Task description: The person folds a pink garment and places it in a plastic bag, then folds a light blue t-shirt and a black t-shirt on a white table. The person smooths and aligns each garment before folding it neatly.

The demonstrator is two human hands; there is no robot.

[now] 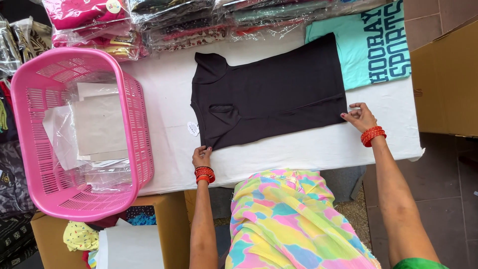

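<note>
Nearest to us we see a bright scarf (294,219) in yellow, pink and blue hanging down in front of the person, with both bare forearms reaching forward past it. Each wrist wears a stack of orange-red bangles (204,174).

The left hand (201,157) rests at the near edge of a black shirt (271,92), at its shoulder end, fingers curled down and pinching the cloth at the corner. The right hand (360,117) sits at the shirt's other near corner, by the hem, fingertips pressed together on the edge of the fabric. The shirt lies flat on a table (308,149) covered in white cloth, neck to the left and hem to the right, with 1 short sleeve sticking out at the far left. A small white tag (192,128) lies just beside the neck.

To the left stands a pink plastic basket (132,129), resting partly on the table, holding sheets of card and clear plastic bags. Below it is a brown cardboard box (164,224).

Beyond the black shirt, touching its far right corner, lies a turquoise shirt (371,47) with dark lettering. Farthest away, along the back of the table, we see a row of folded clothes in clear bags (199,22).
</note>
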